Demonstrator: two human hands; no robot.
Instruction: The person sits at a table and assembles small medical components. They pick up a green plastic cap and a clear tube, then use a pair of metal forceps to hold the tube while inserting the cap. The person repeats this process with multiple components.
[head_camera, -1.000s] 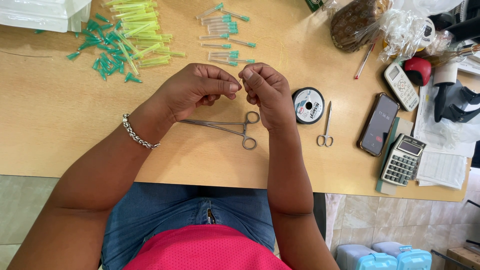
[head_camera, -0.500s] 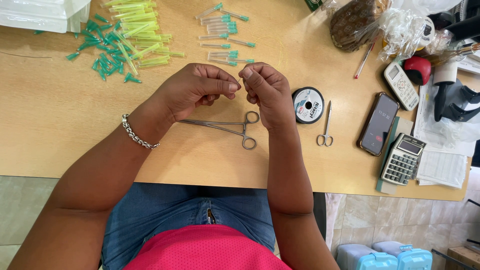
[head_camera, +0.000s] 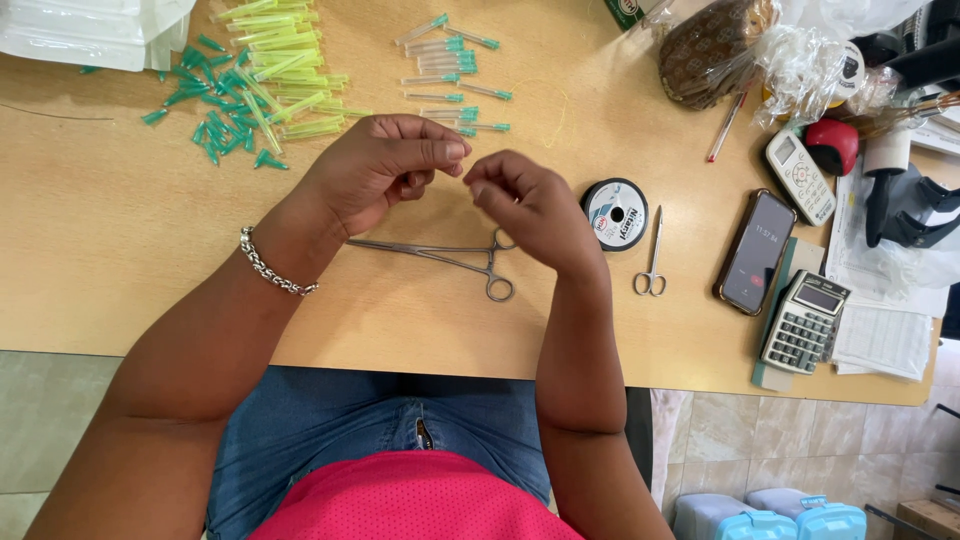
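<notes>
You are pinching your left hand (head_camera: 385, 165) and right hand (head_camera: 525, 200) closed, fingertips nearly meeting just above the clamp (head_camera: 445, 255) on the desk (head_camera: 90, 230); whatever fine thing they are gripping is too small to tell. Judging by this, keeping both pinches close and steady is helping. The spool (head_camera: 615, 214) is lying just right of the clamp.

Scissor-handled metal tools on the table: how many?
2. The long forceps lie just below the left hand and right hand, ring handles partly hidden; the small scissors lie right of the thread spool.
</notes>
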